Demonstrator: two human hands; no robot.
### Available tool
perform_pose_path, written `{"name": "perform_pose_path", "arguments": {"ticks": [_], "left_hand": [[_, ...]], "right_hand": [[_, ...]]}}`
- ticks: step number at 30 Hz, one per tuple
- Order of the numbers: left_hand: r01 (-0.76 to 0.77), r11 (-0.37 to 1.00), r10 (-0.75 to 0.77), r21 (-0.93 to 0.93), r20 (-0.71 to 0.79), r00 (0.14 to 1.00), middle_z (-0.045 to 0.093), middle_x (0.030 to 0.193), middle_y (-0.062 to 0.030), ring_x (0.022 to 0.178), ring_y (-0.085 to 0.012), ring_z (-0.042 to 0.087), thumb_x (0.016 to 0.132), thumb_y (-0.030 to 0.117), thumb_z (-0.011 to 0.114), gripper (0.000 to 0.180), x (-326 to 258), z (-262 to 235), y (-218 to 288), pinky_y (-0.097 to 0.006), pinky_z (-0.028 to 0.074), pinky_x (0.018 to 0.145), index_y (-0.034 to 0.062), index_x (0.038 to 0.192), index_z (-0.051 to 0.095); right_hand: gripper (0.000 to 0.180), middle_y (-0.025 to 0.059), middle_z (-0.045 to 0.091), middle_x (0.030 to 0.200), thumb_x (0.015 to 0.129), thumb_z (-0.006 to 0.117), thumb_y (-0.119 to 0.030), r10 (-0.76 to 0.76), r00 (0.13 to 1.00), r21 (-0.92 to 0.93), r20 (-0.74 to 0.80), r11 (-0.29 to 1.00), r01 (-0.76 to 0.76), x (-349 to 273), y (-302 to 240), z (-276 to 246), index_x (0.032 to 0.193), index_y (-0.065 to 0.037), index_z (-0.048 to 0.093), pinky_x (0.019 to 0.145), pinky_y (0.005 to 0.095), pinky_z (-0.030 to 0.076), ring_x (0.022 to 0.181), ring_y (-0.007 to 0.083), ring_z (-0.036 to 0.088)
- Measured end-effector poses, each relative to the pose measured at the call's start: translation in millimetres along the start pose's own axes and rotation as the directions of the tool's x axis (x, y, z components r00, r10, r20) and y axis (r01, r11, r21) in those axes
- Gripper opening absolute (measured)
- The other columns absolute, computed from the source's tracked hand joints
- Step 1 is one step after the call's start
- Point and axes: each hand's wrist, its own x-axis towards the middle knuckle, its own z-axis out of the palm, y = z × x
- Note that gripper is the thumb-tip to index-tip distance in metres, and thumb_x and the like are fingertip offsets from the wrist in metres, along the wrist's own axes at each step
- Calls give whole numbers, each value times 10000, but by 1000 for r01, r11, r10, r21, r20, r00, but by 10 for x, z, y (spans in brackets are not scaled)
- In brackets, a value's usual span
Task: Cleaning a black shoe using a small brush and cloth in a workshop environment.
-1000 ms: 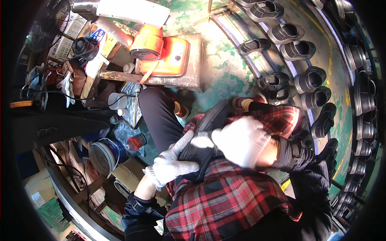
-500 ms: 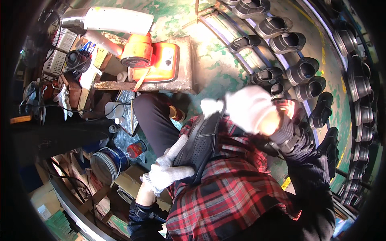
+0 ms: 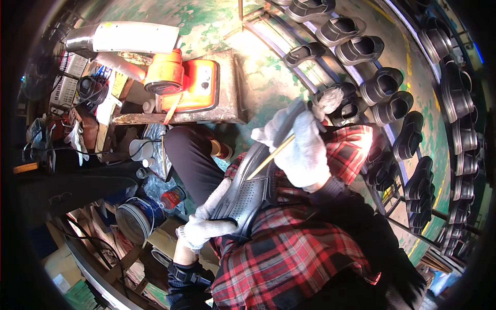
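A black shoe with a perforated side lies slanted across my lap. My left hand, in a white knit glove, is closed round its lower end, with fingers along the side. My right hand, also gloved, is at the shoe's upper end, closed on a thin wooden stick. The stick's lower tip meets the shoe near its opening. Beyond the hand, in line with the stick, shows a fluffy greyish end. Part of the shoe's upper end is hidden by the right glove.
An orange machine with a white tubular arm stands on a worn bench at the far left. Racks of black shoes line the right. A bucket and a red bottle are at the left.
My right hand, blurred before, has moved down and left to the shoe's upper end, and the wooden stick now shows in it. My left hand keeps its hold on the shoe.
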Motion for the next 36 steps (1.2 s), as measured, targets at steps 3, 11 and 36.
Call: {"name": "perform_pose_path", "arguments": {"ticks": [3, 11, 36], "left_hand": [[-5, 995, 4, 103, 14, 1000, 453, 1504, -98, 1353, -164, 431, 670, -96, 774, 1012, -2, -45, -36, -289, 306, 1130, 40, 1554, 299], [-39, 978, 41, 206, -7, 999, 403, 1542, -156, 1411, -259, 405, 578, -147, 696, 1081, -71, -3, -45, -356, 252, 1183, 8, 1557, 264], [-134, 911, 108, -390, -89, 990, 382, 1524, -148, 1329, -264, 492, 1014, 267, 523, 695, 489, 266, 92, -377, 480, 1054, 80, 1581, 168]], "right_hand": [[144, 89, 672, 958, 987, 583, -119, -24, 999, -299, -43, 954, 10, -60, -4, -5, 1091, -21, 597, 890, 375, 543, 887, 217, 669], [338, 85, 712, 1037, 830, 776, -201, -224, 966, -975, -132, 207, -85, 148, -599, 258, 1076, 17, 696, 864, 314, 516, 933, 160, 653], [323, 128, 745, 991, 806, 813, -116, -2, 968, -952, 251, 182, 247, -151, 138, 548, 1070, 26, 692, 795, 282, 544, 883, 115, 685]]}}
